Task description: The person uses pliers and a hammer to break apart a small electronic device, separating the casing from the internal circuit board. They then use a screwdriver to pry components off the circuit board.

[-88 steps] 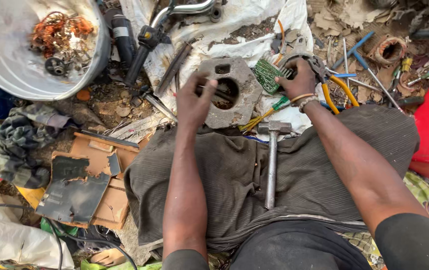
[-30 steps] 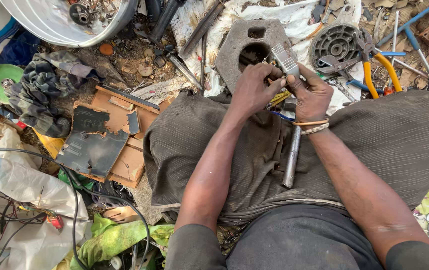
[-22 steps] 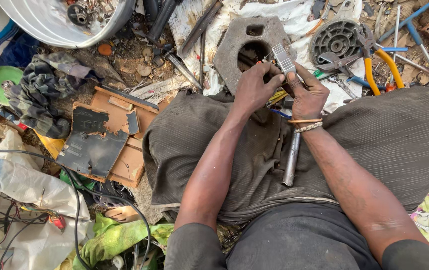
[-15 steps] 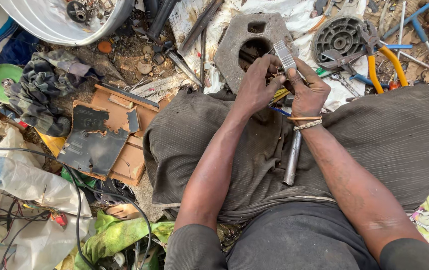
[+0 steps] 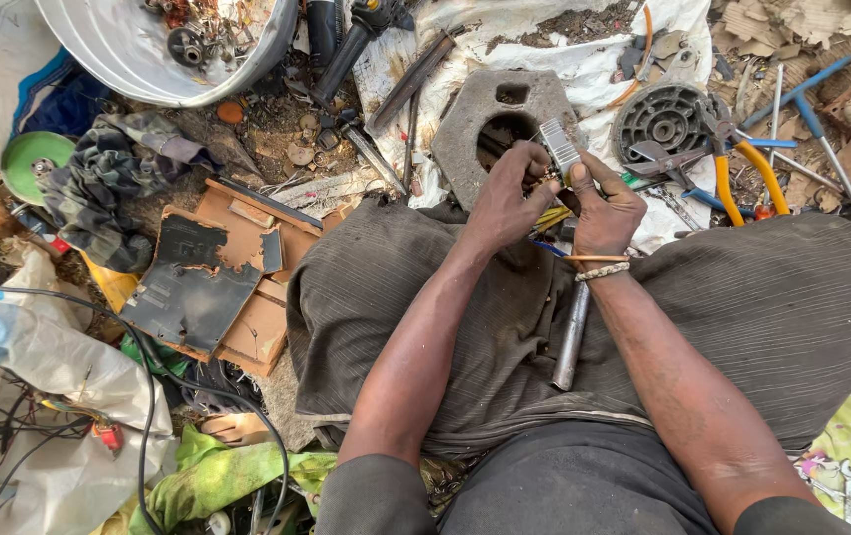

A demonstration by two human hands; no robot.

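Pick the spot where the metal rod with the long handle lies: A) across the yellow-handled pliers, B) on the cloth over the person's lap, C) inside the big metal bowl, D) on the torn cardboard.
B: the metal rod lies on the grey lap cloth, just below the right hand.

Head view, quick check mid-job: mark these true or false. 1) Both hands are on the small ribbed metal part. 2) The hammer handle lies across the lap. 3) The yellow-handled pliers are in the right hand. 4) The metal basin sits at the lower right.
1) True: the left hand and right hand hold the small ribbed metal part between them.
2) True: the hammer handle rests on the cloth between the forearms.
3) False: the yellow-handled pliers lie on the ground to the right, untouched.
4) False: the metal basin is at the upper left.
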